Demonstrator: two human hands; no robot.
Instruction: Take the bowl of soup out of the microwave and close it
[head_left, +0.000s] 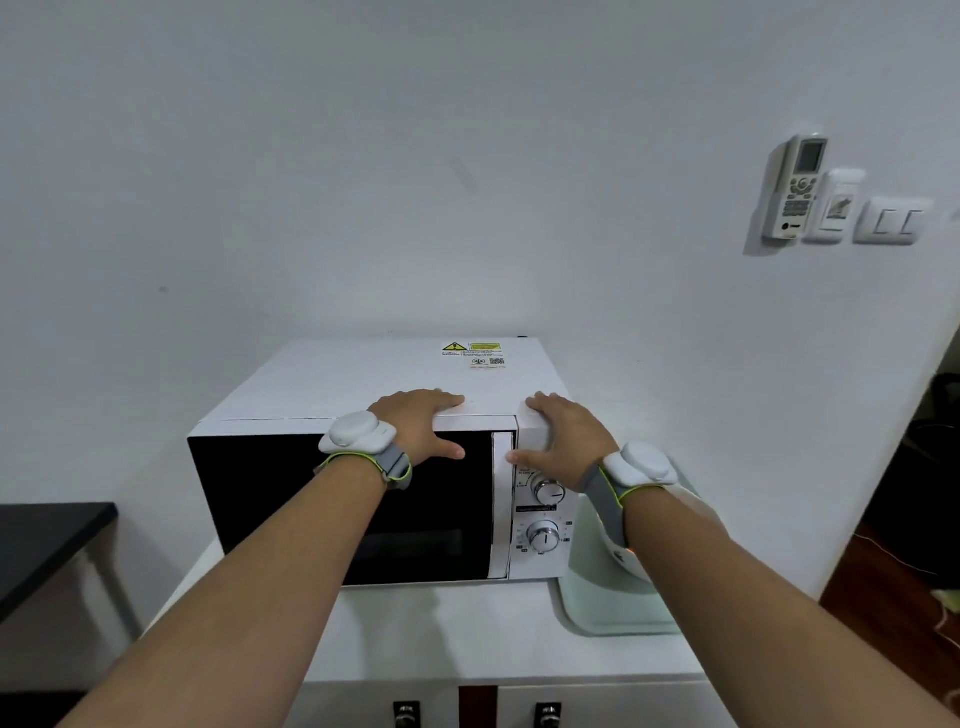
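The white microwave (363, 379) stands on a white counter, its dark glass door (291, 499) shut or nearly shut. My left hand (415, 426) lies over the top front edge, fingers flat on the top and thumb on the door front. My right hand (561, 441) rests on the top right corner above the control panel, thumb near the door's right edge. Neither hand holds anything. No bowl shows inside through the dark glass. A white rounded object (626, 564) sits on a pale green tray (597, 608) right of the microwave, mostly hidden by my right forearm; I cannot tell what it is.
Two control knobs (545, 514) sit on the microwave's right panel. The white counter (441, 634) extends in front, with cabinet handles below. A black table (41, 540) stands at the left. A remote and switches (795, 192) hang on the wall at the upper right.
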